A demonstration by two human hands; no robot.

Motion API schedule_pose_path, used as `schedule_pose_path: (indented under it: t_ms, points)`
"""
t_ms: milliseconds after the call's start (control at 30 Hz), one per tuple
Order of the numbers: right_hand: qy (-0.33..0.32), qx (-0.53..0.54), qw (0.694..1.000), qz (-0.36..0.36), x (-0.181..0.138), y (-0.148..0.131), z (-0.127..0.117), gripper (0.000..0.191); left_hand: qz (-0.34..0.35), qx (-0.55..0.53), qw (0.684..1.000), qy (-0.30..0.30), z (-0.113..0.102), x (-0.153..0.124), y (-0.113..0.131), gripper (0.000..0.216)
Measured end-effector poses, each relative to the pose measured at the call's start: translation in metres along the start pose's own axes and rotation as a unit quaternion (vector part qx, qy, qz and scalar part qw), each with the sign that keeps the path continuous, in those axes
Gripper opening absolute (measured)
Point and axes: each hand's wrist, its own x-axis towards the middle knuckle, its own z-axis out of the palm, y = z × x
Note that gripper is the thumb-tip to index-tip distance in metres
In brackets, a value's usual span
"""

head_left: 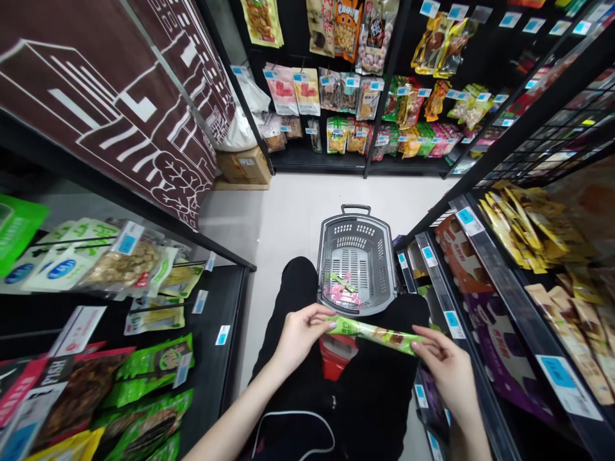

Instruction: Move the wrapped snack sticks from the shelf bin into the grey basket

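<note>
L hand (300,333), R hand (449,368) gripping ends of green snack pkt (375,333), grey basket (387,256) on pale floor (298,211), shelves (225,301) each side

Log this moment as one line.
left hand: pinches one end of green snack packet | right hand: pinches other end | beyond: grey basket on floor, pink packets inside | sides: stocked shelves

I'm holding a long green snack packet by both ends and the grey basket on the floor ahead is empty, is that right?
Not quite. The head view shows the grey basket isn't empty: small pink and green packets lie in it. The rest holds: the left hand and right hand grip the long green snack packet at its ends.
</note>
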Motion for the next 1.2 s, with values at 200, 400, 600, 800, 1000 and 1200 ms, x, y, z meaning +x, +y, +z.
schedule_pose_path:
  t_ms: [200,400,600,800,1000,1200]
  points:
    - [0.073,-0.126,0.989,-0.022,0.004,0.016,0.009,0.037,0.034,0.078,0.996,0.025,0.003,0.009,-0.009,0.017]
    - [0.13,-0.26,0.953,-0.082,0.01,0.01,0.017,0.031,0.029,0.171,0.984,0.049,0.006,0.034,-0.027,0.027]
    - [0.088,-0.327,0.938,-0.07,0.057,0.034,0.033,0.023,0.065,0.316,0.939,0.116,-0.027,0.051,-0.06,0.047]
    - [0.019,-0.343,0.939,0.03,0.131,0.082,0.08,0.021,0.057,0.645,0.743,0.167,-0.041,0.052,-0.116,0.065]
    - [-0.027,-0.305,0.95,0.056,0.155,0.085,0.066,0.022,0.076,0.665,0.72,0.182,-0.044,0.051,-0.12,0.066]
    - [0.084,-0.221,0.971,-0.018,0.095,0.051,-0.057,0.04,0.092,0.658,0.728,0.169,-0.042,0.054,-0.113,0.064]
